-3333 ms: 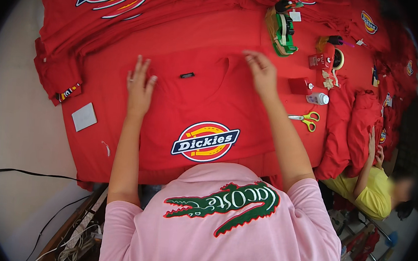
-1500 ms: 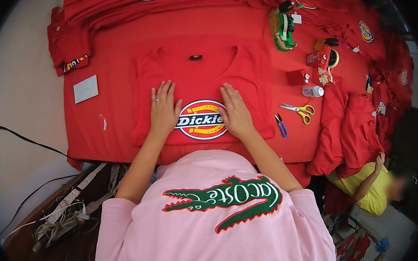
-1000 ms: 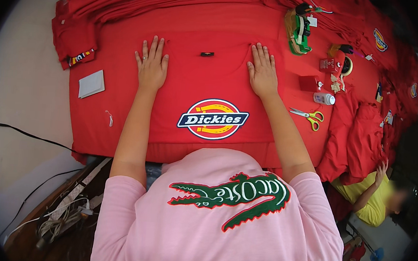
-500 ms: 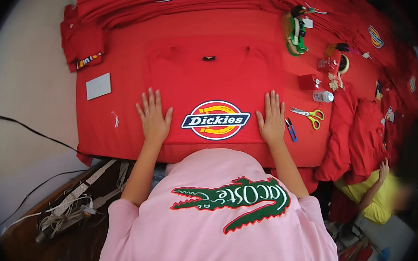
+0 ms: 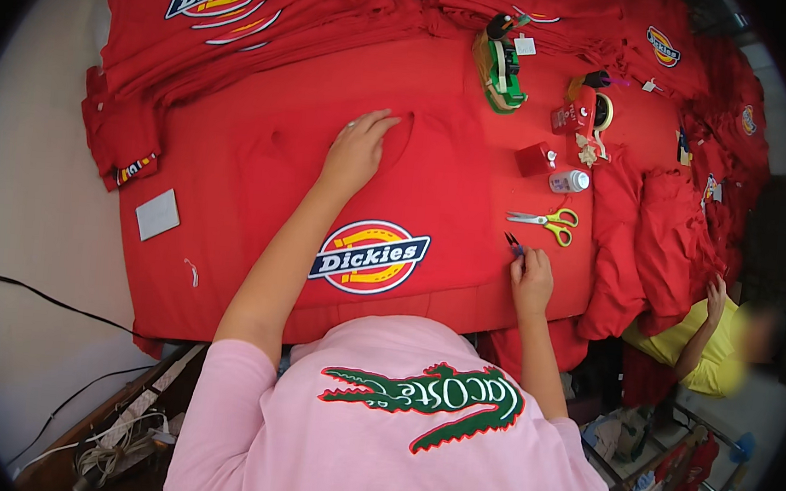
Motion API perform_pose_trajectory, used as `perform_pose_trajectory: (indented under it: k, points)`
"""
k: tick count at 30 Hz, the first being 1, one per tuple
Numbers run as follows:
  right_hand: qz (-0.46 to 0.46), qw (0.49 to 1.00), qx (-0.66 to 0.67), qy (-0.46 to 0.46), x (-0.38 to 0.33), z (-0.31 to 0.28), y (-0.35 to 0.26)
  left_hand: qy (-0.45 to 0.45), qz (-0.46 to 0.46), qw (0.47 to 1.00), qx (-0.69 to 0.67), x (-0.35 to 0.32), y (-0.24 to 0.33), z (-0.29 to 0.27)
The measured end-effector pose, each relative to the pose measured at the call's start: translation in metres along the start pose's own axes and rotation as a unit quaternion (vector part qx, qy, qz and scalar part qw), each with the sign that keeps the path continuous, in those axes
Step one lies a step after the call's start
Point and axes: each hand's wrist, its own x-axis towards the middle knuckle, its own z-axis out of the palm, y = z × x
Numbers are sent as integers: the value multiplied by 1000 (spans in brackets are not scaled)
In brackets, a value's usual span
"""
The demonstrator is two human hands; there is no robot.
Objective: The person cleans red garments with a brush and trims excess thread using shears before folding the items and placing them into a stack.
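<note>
Fingers of your left hand (image 5: 356,153) lie spread flat at the far neckline of the red T-shirt (image 5: 342,186); your right hand (image 5: 532,277) pinches small thread snips (image 5: 512,244) at its right edge.

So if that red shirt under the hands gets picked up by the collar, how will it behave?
The red shirt would probably go floppy and drape, since it lies flat as thin cloth. It likely slides easily over the red fabric beneath. The left hand presses near its collar.
</note>
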Motion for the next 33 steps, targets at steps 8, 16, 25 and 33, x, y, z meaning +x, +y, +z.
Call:
perform_pose_trajectory:
  k: [8, 16, 25, 33]
  points:
    - [376, 657, 650, -64, 71, 4, -113, -111, 17, 992, -63, 63, -17, 46]
    - [175, 832, 515, -111, 137, 33, -215, -110, -228, 888, -385, 15, 43, -40]
    - [136, 834, 514, -149, 137, 19, -220, -116, -258, 878, -386, -48, 40, -95]
    - [139, 839, 511, -123, 135, -2, -212, -100, -285, 834, -461, -60, 59, -92]
